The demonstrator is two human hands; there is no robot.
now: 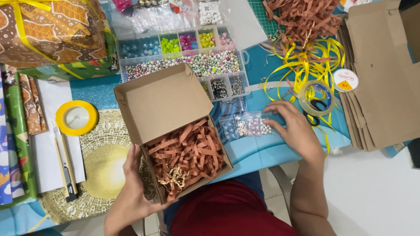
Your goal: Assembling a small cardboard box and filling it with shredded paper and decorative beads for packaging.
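The person's two arms are bare from the hands up to where they leave the picture; no sleeve, cuff or glove covers them. The left hand [133, 185] and the right hand [295, 129] carry no ring, and neither wrist shows a watch or a bracelet. The nails are short and unpainted. Low in the middle of the view a dark red garment [227, 209] covers the lap, with a strip of blue cloth [251, 181] showing just above it.
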